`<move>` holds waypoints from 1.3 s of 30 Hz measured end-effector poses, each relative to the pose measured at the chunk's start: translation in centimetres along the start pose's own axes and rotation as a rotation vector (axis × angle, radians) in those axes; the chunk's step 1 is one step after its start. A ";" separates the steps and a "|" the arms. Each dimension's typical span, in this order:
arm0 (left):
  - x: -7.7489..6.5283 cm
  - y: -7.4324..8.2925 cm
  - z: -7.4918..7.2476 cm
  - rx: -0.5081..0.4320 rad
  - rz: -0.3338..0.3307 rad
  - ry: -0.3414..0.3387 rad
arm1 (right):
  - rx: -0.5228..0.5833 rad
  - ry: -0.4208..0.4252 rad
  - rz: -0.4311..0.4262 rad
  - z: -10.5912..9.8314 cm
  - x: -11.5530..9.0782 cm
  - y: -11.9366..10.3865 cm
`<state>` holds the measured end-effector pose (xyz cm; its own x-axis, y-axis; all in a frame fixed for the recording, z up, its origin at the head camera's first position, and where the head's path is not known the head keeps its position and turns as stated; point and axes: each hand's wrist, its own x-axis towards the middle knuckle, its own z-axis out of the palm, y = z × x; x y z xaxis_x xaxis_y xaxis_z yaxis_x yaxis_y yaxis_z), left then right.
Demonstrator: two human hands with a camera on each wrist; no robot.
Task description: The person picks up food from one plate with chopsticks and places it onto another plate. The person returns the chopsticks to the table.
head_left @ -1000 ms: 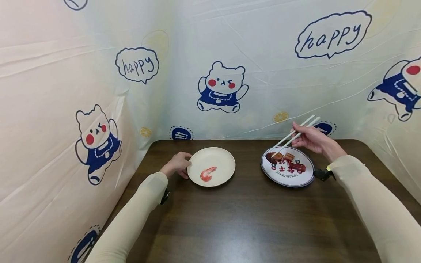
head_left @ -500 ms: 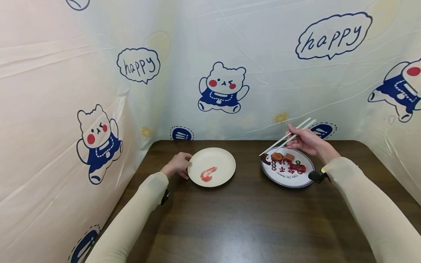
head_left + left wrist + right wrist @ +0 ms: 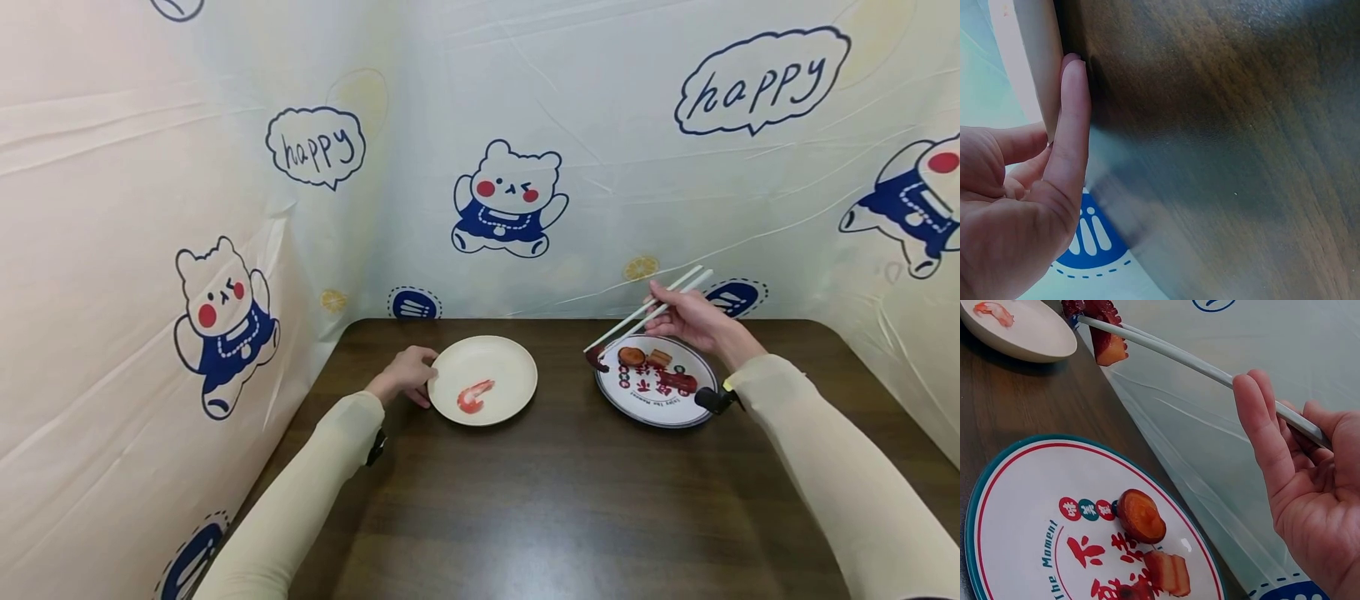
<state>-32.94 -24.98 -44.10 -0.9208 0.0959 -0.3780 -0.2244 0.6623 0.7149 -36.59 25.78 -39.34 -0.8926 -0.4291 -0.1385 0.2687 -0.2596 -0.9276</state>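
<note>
My left hand (image 3: 408,373) grips the left rim of a cream plate (image 3: 513,371), thumb and fingers on either side of its edge in the left wrist view. A peeled shrimp (image 3: 474,398) lies on that plate. Farther right, my right hand (image 3: 696,318) holds a pair of pale chopsticks (image 3: 637,315). Pinched at their tips is a dark red octopus tentacle piece (image 3: 1107,331) with suckers along one edge. It hangs above the left rim of a white printed plate (image 3: 652,414), raised off it in the right wrist view.
On the printed plate lie a round brown piece (image 3: 1141,515), a layered meat chunk (image 3: 1169,573) and a dark red piece (image 3: 677,382). The brown wooden table (image 3: 525,508) runs back to a cloth (image 3: 600,100) with bear prints.
The chopsticks have lifted the octopus tentacle piece off the printed plate and carried it left to the plate's rim. My left hand and the cream plate have stayed put.
</note>
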 end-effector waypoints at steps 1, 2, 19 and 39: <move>0.0 0.0 0.0 0.002 0.000 -0.001 | 0.002 -0.004 -0.003 0.1 0.1 0.0; 0.0 0.0 -0.1 0.004 -0.001 -0.001 | 0.002 -0.006 -0.005 0.2 0.2 0.1; 0.0 0.2 0.0 0.015 -0.002 -0.006 | 0.019 -0.027 0.000 1.3 1.0 0.8; 0.8 -0.5 0.0 0.011 -0.007 -0.004 | 0.050 -0.026 0.000 2.6 2.4 1.7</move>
<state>-33.62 -25.22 -44.75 -0.9181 0.0943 -0.3850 -0.2270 0.6711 0.7058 -37.30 22.10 -40.35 -0.8830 -0.4513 -0.1292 0.2873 -0.3020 -0.9090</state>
